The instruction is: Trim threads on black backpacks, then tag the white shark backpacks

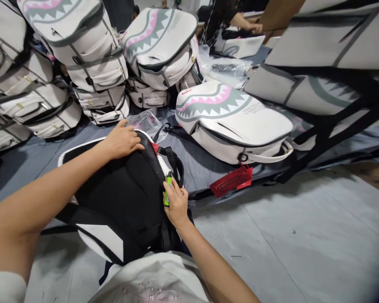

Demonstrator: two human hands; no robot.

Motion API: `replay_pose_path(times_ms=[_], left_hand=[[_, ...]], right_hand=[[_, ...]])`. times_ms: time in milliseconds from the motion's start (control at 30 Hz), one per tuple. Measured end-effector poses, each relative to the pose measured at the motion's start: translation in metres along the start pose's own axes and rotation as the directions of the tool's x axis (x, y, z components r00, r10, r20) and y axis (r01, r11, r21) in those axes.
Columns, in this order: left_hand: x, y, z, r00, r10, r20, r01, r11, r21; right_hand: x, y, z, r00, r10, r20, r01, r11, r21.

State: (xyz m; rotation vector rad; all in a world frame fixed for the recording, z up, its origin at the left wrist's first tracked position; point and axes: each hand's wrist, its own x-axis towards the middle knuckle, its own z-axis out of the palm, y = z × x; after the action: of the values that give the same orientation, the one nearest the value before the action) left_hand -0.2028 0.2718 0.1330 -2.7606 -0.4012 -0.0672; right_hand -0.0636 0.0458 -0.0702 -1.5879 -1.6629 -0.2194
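A white backpack (113, 189) lies with its black padded back upward at the table's near edge, close to my body. My left hand (123, 139) rests on its far edge, fingers bent and apart, holding nothing. In my right hand (177, 200) is a small green tube with black ends (168, 189); its exact kind is unclear. The tube's pale tip is at the backpack's right white edge, beside a black strap (176, 164) and a red tab (154, 147).
A white backpack with a shark-mouth print (233, 113) lies to the right, a red tag (232, 180) hanging from it. More backpacks are stacked left (94, 63) and right (318, 54). Clear plastic bags (145, 120) lie between. A co-worker's hand (255, 28) is at the back.
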Motion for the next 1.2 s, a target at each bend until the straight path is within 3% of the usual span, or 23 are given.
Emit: replay_pose_path(times_ms=[100, 267, 333, 533, 667, 733, 867, 1000, 1200], left_hand=[[-0.007, 0.0, -0.004, 0.998, -0.049, -0.041, 0.049, 0.999, 0.021], [-0.017, 0.066, 0.004, 1.0, 0.014, -0.007, -0.015, 0.999, -0.041], [-0.021, 0.083, 0.009, 0.999, -0.027, -0.026, 0.024, 0.994, -0.106], [-0.029, 0.092, 0.023, 0.974, -0.19, -0.125, 0.149, 0.949, -0.278], [-0.036, 0.095, 0.031, 0.957, -0.197, -0.213, 0.102, 0.915, -0.39], [-0.038, 0.097, 0.035, 0.95, -0.209, -0.233, 0.095, 0.902, -0.422], [-0.04, 0.099, 0.044, 0.926, -0.247, -0.287, 0.107, 0.898, -0.427], [-0.042, 0.1, 0.052, 0.901, -0.211, -0.38, 0.047, 0.916, -0.398], [-0.045, 0.1, 0.057, 0.88, -0.205, -0.429, 0.036, 0.928, -0.371]], right_hand=[[0.003, -0.003, -0.016, 0.999, 0.034, -0.008, -0.033, 0.998, 0.053], [0.033, -0.024, -0.059, 0.967, 0.234, -0.102, -0.198, 0.941, 0.276], [0.048, -0.031, -0.066, 0.94, 0.332, -0.082, -0.287, 0.896, 0.34], [0.08, -0.028, -0.045, 0.855, 0.48, 0.197, -0.517, 0.755, 0.404], [0.088, -0.024, -0.039, 0.753, 0.615, 0.233, -0.624, 0.555, 0.55], [0.089, -0.026, -0.039, 0.721, 0.66, 0.211, -0.631, 0.498, 0.595], [0.087, -0.031, -0.029, 0.747, 0.65, 0.136, -0.58, 0.539, 0.61], [0.08, -0.034, -0.015, 0.781, 0.619, 0.085, -0.535, 0.592, 0.603], [0.078, -0.033, -0.014, 0.798, 0.601, 0.044, -0.52, 0.65, 0.554]])
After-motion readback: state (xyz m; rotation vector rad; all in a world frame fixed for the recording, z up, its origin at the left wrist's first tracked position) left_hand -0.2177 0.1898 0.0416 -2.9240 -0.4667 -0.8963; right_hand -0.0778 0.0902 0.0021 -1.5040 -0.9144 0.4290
